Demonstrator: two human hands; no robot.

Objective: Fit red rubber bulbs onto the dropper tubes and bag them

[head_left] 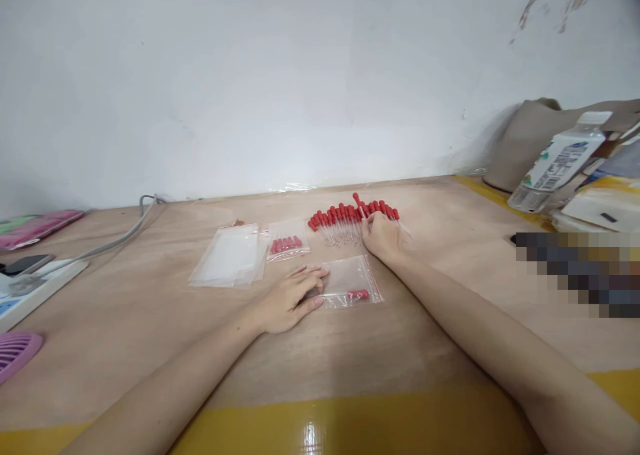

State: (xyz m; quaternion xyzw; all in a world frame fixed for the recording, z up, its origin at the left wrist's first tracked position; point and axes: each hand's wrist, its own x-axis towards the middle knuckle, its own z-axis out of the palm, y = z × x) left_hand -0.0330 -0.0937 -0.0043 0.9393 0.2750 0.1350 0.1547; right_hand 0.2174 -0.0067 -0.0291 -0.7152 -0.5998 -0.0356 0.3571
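My right hand (pixel 383 236) pinches a dropper (pixel 358 200) with a red bulb, its bulb end tilted up over a row of droppers (pixel 327 225). These have red bulbs pointing away and thin clear tubes pointing toward me. My left hand (pixel 293 300) rests with fingers apart on the left edge of a clear zip bag (pixel 343 274). Inside that bag lies a dropper with a red bulb (pixel 358 294). Just behind is another zip bag (pixel 280 230) containing several red-bulbed droppers. Left of it sits a stack of flat clear bags (pixel 227 258).
A power strip (pixel 55 268) with a grey cable (pixel 117 242) and a phone (pixel 29 265) are at the left, near a pink slatted object (pixel 20 352). On the right, a plastic bottle (pixel 560 162) leans by a beige bag (pixel 515 145). A white wall (pixel 300 75) borders the wooden table (pixel 165 335).
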